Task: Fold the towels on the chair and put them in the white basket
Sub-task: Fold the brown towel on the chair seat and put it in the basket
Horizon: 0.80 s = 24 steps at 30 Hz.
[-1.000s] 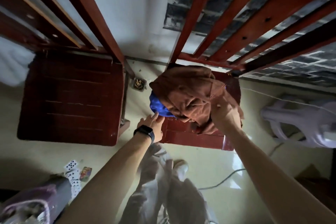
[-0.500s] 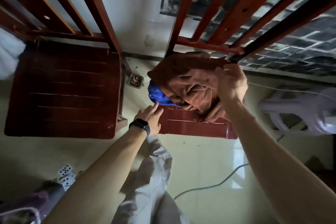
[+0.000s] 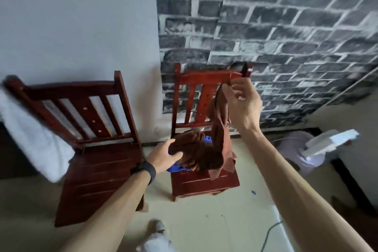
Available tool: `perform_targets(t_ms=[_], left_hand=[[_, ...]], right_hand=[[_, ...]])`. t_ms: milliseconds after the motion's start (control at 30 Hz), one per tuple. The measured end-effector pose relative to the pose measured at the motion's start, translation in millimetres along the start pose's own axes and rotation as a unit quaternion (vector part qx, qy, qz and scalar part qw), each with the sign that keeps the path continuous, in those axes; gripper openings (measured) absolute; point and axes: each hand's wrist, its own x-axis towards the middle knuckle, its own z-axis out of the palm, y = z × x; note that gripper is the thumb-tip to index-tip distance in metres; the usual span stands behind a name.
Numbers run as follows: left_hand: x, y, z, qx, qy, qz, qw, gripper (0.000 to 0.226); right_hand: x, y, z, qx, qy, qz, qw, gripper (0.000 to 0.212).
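- Head view: two red wooden chairs stand against the wall; left chair (image 3: 98, 165) has a bare seat, with a white cloth (image 3: 34, 141) at its left edge.
- Right chair (image 3: 204, 182) carries the towel heap on its seat.
- Brown towel (image 3: 196, 153) bunched on the seat, one end drawn up beside the chair back.
- Right hand (image 3: 241, 102) raised, fingers pinched on that upper end.
- Left hand (image 3: 163, 156) curled around the heap's left side.
- Blue towel (image 3: 178, 168) peeks out beneath the brown one.
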Motion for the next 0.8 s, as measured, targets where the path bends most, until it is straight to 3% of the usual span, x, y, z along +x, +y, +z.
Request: perform_targets(t_ms=[100,200,333,567,700,800], left_hand=[[-33.6,49.1,-30.2,-0.082,-0.041,0.043,0.995,0.07],[-61.4,78.3,-39.3,-0.084,-0.08,0.072,0.991,0.081],[-91.0,92.8,-42.2,-0.109,-0.037,0.09,0.989,0.097],[-122.7,78.4,-69.1,-0.077,-0.022,0.125,0.989,0.032],[-137.1,64.5,-90.3,-0.074,-0.069,0.106,0.989,0.032],[-142.3,58.0,-105.1,-0.074,-0.035,0.115,0.99,0.034]], right_hand=[[-15.2,-55.0,-28.1,0.017,0.01,-0.035,0.999,0.01],[-24.3,-99.3,-43.2,0.036,0.047,-0.055,0.997,0.012],[-33.6,-142.1,-45.4,0.043,0.073,-0.062,0.994,0.011],[-45.5,-162.5,-34.8,0.071,0.069,-0.048,0.994,0.017],[-36.6,-139.6,-17.7,0.092,-0.005,-0.012,0.996,0.009],[-39.5,-112.5,-5.5,0.128,-0.147,0.026,0.98,0.045]])
